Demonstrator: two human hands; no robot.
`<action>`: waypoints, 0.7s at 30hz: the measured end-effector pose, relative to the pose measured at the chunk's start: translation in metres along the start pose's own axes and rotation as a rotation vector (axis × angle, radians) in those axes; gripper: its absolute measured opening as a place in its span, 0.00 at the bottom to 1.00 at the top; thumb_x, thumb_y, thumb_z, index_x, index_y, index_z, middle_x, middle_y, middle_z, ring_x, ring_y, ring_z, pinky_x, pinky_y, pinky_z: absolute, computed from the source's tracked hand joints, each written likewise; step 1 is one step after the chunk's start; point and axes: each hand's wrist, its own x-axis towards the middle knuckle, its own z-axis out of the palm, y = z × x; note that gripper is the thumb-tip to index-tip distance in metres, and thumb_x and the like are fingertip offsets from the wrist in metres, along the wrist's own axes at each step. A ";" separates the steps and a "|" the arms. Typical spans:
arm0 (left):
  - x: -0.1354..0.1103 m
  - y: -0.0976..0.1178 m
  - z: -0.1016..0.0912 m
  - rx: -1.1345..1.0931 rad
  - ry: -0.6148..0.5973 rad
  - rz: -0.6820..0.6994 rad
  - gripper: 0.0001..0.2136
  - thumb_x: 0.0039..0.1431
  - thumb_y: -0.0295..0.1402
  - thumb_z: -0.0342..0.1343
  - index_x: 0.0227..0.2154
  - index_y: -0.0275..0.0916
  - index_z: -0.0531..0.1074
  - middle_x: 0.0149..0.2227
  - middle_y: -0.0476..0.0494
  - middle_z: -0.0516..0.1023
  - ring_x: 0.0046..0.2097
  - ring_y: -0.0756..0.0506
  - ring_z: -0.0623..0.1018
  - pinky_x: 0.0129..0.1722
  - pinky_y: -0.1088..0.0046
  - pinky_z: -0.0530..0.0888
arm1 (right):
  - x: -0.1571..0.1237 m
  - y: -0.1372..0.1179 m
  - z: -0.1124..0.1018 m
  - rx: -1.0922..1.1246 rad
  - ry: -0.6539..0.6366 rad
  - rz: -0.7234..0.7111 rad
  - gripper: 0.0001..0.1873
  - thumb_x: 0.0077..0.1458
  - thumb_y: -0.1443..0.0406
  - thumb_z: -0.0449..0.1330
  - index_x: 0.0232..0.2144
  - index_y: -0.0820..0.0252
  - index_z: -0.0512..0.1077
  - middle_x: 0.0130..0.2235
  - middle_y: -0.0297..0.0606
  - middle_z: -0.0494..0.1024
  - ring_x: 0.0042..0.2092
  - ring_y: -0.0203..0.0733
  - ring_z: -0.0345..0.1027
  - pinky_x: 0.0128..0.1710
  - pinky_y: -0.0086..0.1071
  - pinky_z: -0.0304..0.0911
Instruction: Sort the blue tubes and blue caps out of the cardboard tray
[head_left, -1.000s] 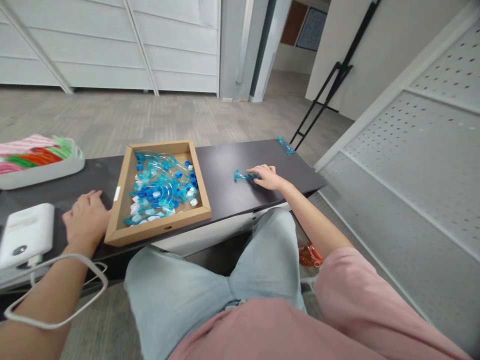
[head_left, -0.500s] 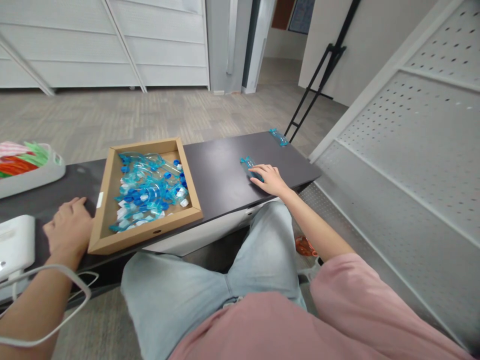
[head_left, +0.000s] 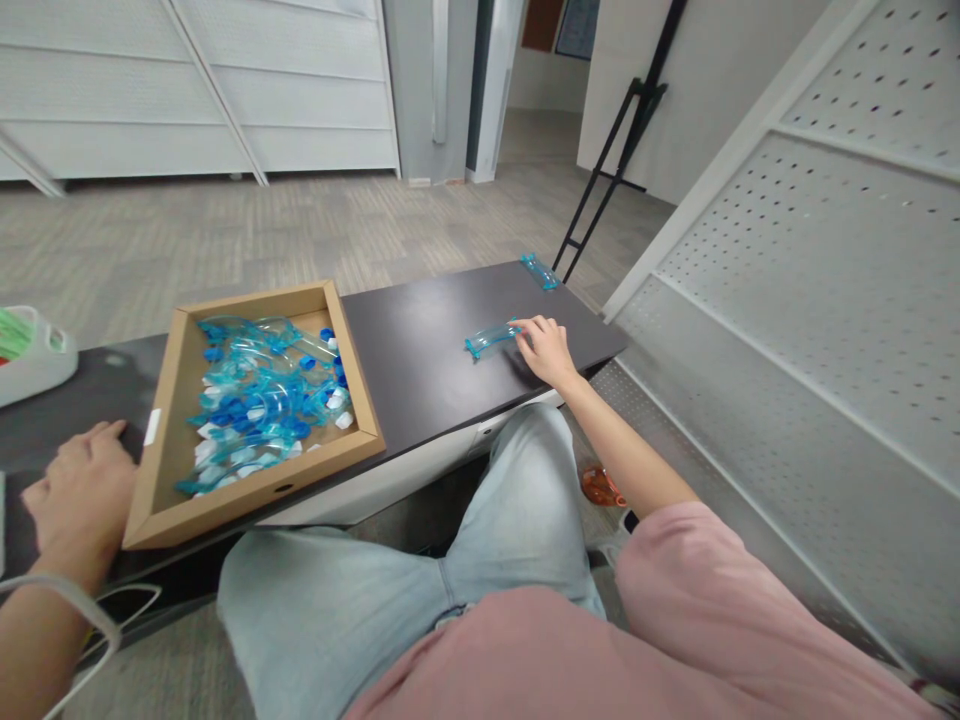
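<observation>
A curved, see-through light-blue plastic piece (head_left: 491, 339) lies on the dark table with its long side running up to the right. My right hand (head_left: 546, 347) is at its right end, with forefinger and thumb on either side of that end. My left hand (head_left: 82, 490) lies palm down on the table, fingers loosely spread and holding nothing. Beside it stands a shallow cardboard box (head_left: 365, 400) filled with similar clear blue pieces and small blue and white parts. Another clear blue piece (head_left: 540, 271) rests near the table's far right corner.
The dark table (head_left: 420, 390) ends close in front of my knees. A white basket (head_left: 45, 375) with green items stands at the left edge. White cable (head_left: 82, 600) loops near my left forearm. A perforated panel (head_left: 817, 300) rises on the right, near a black stand (head_left: 619, 150).
The plastic piece under my right hand has turned, and my hand has moved right to its end. My view has shifted slightly right. My left hand stays resting on the table.
</observation>
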 end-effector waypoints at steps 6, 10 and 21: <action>-0.002 -0.008 0.001 -0.023 -0.024 0.030 0.44 0.68 0.50 0.39 0.86 0.49 0.51 0.88 0.34 0.54 0.86 0.31 0.58 0.82 0.42 0.56 | 0.001 -0.010 0.018 0.079 -0.130 -0.025 0.28 0.82 0.46 0.55 0.71 0.46 0.80 0.65 0.50 0.81 0.65 0.61 0.76 0.68 0.57 0.66; -0.007 -0.009 -0.003 -0.005 -0.068 0.050 0.51 0.61 0.53 0.45 0.87 0.57 0.40 0.89 0.40 0.49 0.87 0.31 0.55 0.82 0.45 0.55 | 0.016 0.000 0.023 0.122 -0.106 0.031 0.27 0.82 0.47 0.53 0.67 0.49 0.82 0.69 0.50 0.81 0.69 0.64 0.73 0.70 0.60 0.66; 0.003 -0.024 0.001 0.201 -0.103 0.113 0.54 0.60 0.58 0.42 0.87 0.55 0.30 0.86 0.46 0.61 0.86 0.31 0.55 0.78 0.51 0.58 | -0.004 0.036 0.021 0.093 -0.063 -0.175 0.27 0.79 0.51 0.55 0.69 0.51 0.82 0.73 0.51 0.78 0.72 0.64 0.70 0.73 0.63 0.67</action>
